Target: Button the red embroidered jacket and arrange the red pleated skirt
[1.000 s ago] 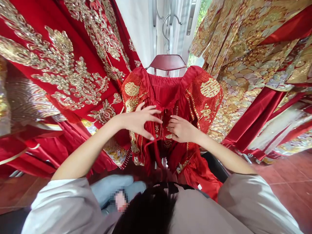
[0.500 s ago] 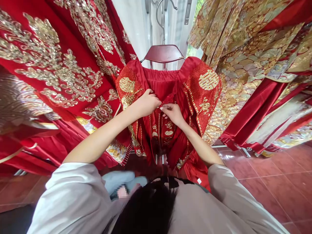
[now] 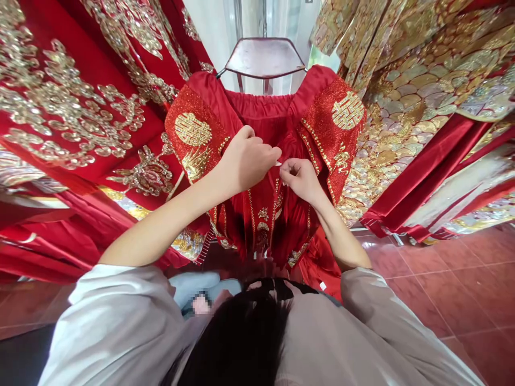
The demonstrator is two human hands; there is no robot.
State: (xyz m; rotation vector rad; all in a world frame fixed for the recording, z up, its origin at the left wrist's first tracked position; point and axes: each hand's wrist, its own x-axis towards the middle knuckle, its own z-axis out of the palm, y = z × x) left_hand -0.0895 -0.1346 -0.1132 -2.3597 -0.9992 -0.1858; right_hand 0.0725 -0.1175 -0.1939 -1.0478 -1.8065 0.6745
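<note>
A red garment with gold embroidery hangs in front of me on a dark red hanger. Both my hands meet at its chest, just under the collar. My left hand is closed, fingers pinching the red fabric or a tie at the front opening. My right hand is closed too, pinching the same spot from the right side. What exactly sits between the fingertips is hidden by the fingers.
Red robes with heavy gold embroidery hang at my left. Gold scale-patterned robes hang at my right. Red tiled floor lies at lower right. A bright window or curtain is behind the hanger.
My hands rose from the garment's middle to just under the collar and closed into pinches. The view tilted down, so the hanger sits higher in frame.
</note>
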